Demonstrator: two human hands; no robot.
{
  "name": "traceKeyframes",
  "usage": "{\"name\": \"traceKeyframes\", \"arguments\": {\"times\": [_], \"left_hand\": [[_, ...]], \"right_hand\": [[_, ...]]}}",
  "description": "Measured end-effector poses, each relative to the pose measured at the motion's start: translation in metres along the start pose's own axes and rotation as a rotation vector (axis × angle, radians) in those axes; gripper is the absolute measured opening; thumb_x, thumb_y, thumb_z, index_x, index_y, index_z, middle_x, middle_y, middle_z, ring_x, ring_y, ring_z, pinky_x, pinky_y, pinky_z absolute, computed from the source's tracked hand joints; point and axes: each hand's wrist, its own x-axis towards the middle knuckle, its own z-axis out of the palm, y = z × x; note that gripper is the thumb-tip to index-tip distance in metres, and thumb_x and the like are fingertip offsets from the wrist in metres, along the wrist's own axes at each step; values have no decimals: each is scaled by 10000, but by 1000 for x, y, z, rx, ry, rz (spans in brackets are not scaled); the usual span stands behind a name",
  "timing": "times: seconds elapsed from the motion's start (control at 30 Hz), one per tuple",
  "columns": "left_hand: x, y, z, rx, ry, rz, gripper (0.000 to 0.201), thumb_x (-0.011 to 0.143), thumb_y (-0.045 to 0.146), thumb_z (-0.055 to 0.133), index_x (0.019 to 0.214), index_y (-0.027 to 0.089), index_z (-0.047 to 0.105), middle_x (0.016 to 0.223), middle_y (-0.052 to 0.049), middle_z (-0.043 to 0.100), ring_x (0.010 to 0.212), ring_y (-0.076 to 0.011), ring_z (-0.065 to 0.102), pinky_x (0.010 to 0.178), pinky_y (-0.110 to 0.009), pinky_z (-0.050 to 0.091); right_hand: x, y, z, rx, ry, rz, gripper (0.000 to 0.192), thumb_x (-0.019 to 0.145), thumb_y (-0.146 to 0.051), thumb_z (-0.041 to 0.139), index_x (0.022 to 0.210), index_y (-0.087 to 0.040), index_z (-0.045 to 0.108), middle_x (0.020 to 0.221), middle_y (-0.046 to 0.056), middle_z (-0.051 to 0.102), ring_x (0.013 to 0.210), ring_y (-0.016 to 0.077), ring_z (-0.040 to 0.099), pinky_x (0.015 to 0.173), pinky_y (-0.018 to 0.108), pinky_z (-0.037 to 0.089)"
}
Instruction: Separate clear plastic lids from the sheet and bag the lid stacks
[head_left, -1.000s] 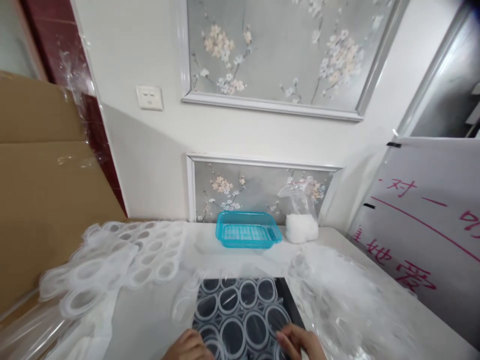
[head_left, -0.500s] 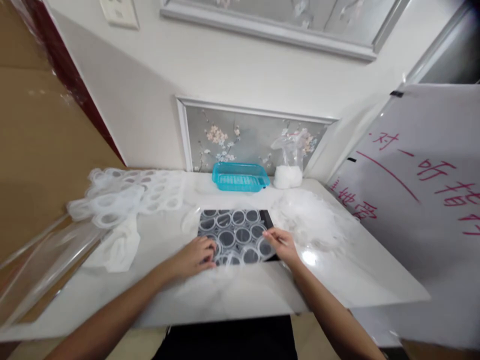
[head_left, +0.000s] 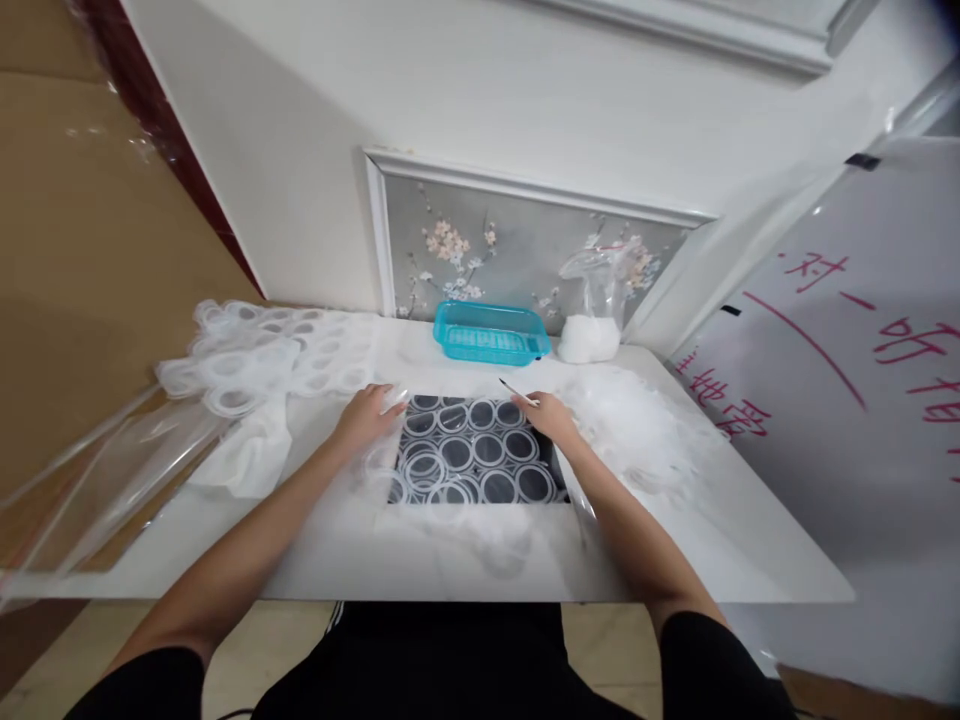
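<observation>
A translucent sheet of white-edged rings [head_left: 487, 450] lies over a dark rectangular mat [head_left: 551, 455] on the white table. My left hand [head_left: 366, 415] is at the sheet's upper left corner, fingers closed on its clear edge. My right hand [head_left: 553, 418] is at the upper right corner of the mat. Between its fingers is a slim pen-like tool [head_left: 531, 400] with a dark pointed tip aimed up and left; its exact kind is too small to tell. Loose clear film [head_left: 495, 530] hangs past the mat's near edge.
Ring-holed translucent sheets [head_left: 285, 350] are stacked at the back left, with a crumpled white cloth or paper [head_left: 251, 455] nearer. A blue plastic basket [head_left: 491, 335] and a bag of white material [head_left: 590, 335] stand by the wall. Loose translucent rings [head_left: 637, 430] are heaped on the right.
Both hands have moved away from me, from the mat's near and middle parts to its far corners. The sheet looks flatter over the mat. The view has tilted down.
</observation>
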Motion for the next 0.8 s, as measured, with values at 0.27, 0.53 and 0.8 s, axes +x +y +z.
{"name": "traceKeyframes", "arguments": {"times": [0.27,0.53,0.8], "left_hand": [[40,-7,3,-14,-75,-62,262,912,359,559,1047,137,596,1022,-59,626,904,-170,612,819,-380,521],[80,27,-11,-131,61,0,261,896,238,460,1155,215,477,899,-23,655,712,-158,646,693,-302,519],[36,54,8,41,28,247,467,837,300,564,1275,154,484,1307,-162,496,1245,-329,425,1058,-467,312]], "right_hand": [[29,-6,14,-31,40,-32,249,831,-374,591,884,-145,671,806,96,699,764,196,627,637,241,368],[33,7,-25,-6,314,19,349,894,-422,488,1093,-155,593,886,105,690,814,238,622,701,289,404],[2,23,-5,14,186,6,564,841,-411,591,1321,-145,460,1030,130,678,916,251,636,788,311,439]]}}
